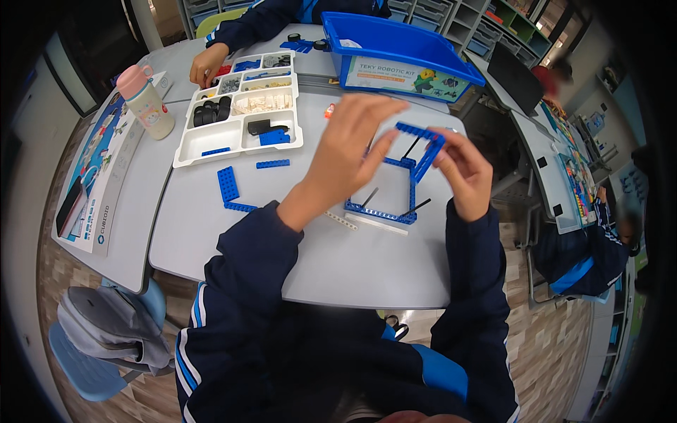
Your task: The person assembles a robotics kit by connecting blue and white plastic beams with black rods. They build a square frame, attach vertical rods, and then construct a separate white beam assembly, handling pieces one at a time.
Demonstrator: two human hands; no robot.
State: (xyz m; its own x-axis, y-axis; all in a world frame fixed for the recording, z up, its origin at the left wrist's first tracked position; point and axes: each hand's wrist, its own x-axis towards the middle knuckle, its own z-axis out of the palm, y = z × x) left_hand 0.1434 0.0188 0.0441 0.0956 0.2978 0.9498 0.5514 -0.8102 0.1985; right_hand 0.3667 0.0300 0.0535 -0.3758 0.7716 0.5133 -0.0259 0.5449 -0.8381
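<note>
My right hand (462, 173) pinches the corner of a blue angled piece of building beams (428, 156), held above the table. My left hand (345, 144) is raised beside it, fingers stretched and thumb apart; nothing shows between them. Below the hands lies a blue beam frame (384, 213) with black axles (416, 208) sticking up from it. Part of the frame is hidden behind my left hand. A pale beam (342, 220) with holes lies by my left wrist. Left of it are a blue plate (228, 184), a blue beam (240, 207) touching its lower end, and another short blue beam (273, 163).
A white sorting tray (185, 149) holds wheels and small parts; another person's hand (209, 65) reaches into it. Behind stands a blue bin (402, 46). A pink-capped bottle (149, 106) and a printed box (99, 162) are at the left. A grey backpack (109, 324) rests on a chair.
</note>
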